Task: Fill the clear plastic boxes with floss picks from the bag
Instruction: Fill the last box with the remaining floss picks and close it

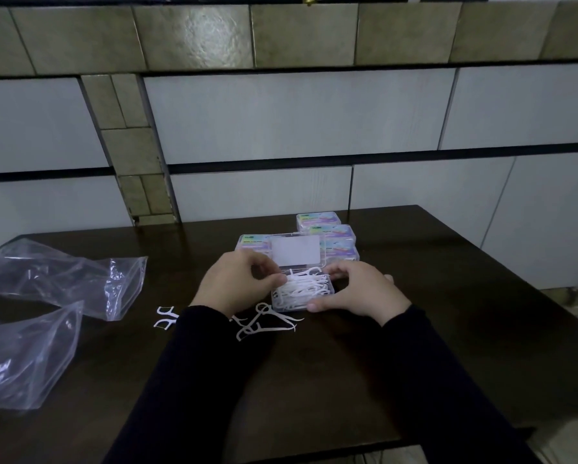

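Floss picks [302,286] heap in the open clear box [327,291] mid-table toward the far edge: light, springy, tangle-prone, best pinched by handles. Left hand [237,279] pinches some; right hand [358,291] grips the box's side.

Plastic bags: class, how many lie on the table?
2. One bag lies at the table's far left; the other bag lies nearer, at the left edge, partly cut off by the picture.

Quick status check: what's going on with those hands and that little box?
Left hand pinching picks in open box. Right hand gripping box. Loose picks on table, nothing blocking.
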A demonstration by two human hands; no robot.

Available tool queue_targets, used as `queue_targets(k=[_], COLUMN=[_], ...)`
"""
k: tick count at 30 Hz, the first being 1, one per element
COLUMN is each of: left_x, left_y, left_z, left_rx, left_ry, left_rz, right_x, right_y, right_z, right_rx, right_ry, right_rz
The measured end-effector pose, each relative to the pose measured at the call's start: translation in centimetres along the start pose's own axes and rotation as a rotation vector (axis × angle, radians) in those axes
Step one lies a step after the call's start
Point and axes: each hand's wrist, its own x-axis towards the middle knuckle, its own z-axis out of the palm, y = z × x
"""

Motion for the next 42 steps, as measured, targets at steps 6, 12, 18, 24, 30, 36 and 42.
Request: queue_targets(k=[6,12,18,24,30,36,42], left_x=[-0.7,-1.1,-1.0,-0.2,0.2,0.1,0.3], left_y=[-0.4,0.0,0.0,1.3,1.7,0.6,-0.1], left_z=[-0.6,-0.5,0.1,2.5,3.5,3.2,2.7], left_rx=[-0.109,-0.159,-0.16,0.024,0.176,0.126,0.065], left_ry=[-0.116,-0.228,-0.125,0.218,0.16,0.086,0.097], left_rz=[0.022,0.043,0.159,0.275,0.227,0.18,0.128], right_x=[-0.1,-0.1,-0.1,-0.4,-0.6,-0.5,-0.7], right_y=[0.0,-0.2,-0.2,-0.2,-0.4,-0.3,-0.5], right_z=[0.0,0.0,-0.1,-0.3,0.0,0.1,0.0], right_rx=[0.006,-0.01,-0.013,-0.014,0.002,-0.019,-0.012], right_ry=[-0.002,-0.007,-0.01,-0.01,0.01,0.012,0.005], right_rz=[-0.007,-0.002,0.005,-0.016,-0.032,-0.023,-0.029])
